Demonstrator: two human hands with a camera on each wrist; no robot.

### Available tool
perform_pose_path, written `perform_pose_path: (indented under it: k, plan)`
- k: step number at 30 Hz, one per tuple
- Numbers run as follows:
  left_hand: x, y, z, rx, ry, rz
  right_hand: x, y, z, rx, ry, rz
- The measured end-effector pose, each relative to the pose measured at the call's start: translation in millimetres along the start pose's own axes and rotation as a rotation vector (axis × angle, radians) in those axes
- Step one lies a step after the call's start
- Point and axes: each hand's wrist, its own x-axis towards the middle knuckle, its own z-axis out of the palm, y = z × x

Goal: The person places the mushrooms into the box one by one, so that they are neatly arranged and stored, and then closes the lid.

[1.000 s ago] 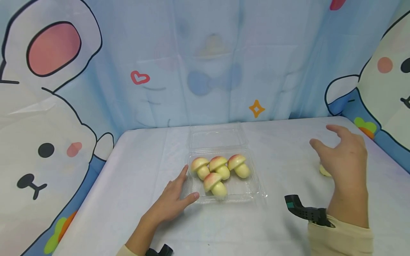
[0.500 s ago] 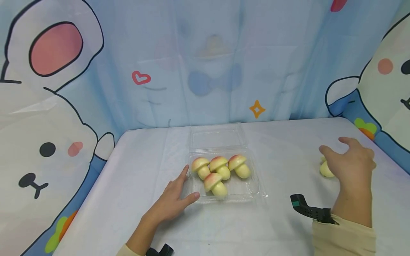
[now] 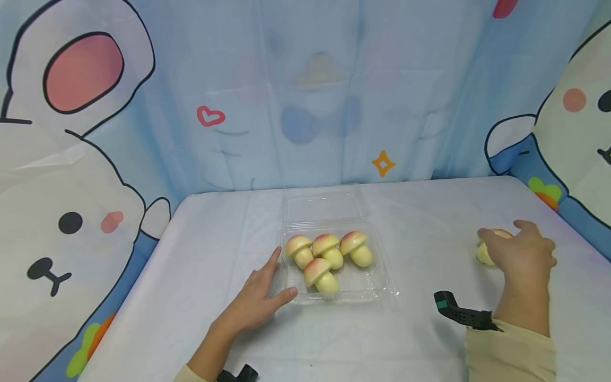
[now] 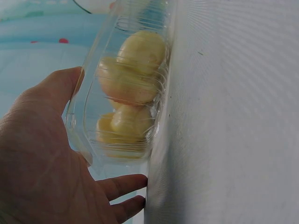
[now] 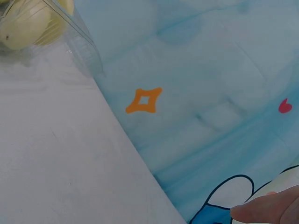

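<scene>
A clear plastic clamshell box (image 3: 367,286) lies with its lid folded back at the middle of the table. Several toy mushrooms (image 3: 353,246), pale yellow with reddish caps, sit inside it. My left hand (image 3: 255,300) rests against the box's left side, fingers and thumb spread; the left wrist view has the thumb at the box wall (image 4: 88,112). At the right, my right hand (image 3: 522,254) is over another mushroom (image 3: 484,254), thumb and forefinger apart on either side of its cap. The hand hides part of that mushroom, and contact cannot be made out.
A white cloth covers the table (image 3: 406,339). Behind it hangs a blue curtain (image 3: 305,148) printed with cartoon animals, close to the table's back edge. The open lid (image 3: 324,204) lies toward that edge.
My right hand has moved down and slightly right onto the lone mushroom, whose cap now shows between thumb and forefinger. The left hand and the box have stayed in place.
</scene>
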Motion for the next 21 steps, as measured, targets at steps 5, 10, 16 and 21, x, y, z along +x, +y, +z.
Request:
perform_pose_path:
  k: [5,10,16,21]
  plan:
    - [-0.6,0.4,-0.2,-0.003,0.004,0.000,5.2,3.3,6.5,-0.040,-0.020,-0.003]
    - [-1.3,0.2,-0.3,-0.005,0.000,-0.005,7.3,5.2,10.3,-0.024,-0.009,0.012]
    - [-0.4,-1.2,0.4,0.001,0.000,-0.003,14.1,11.1,17.6,0.026,0.038,0.020]
    - [0.1,-1.4,0.4,0.003,-0.001,-0.004,20.6,14.2,22.2,0.077,0.085,0.031]
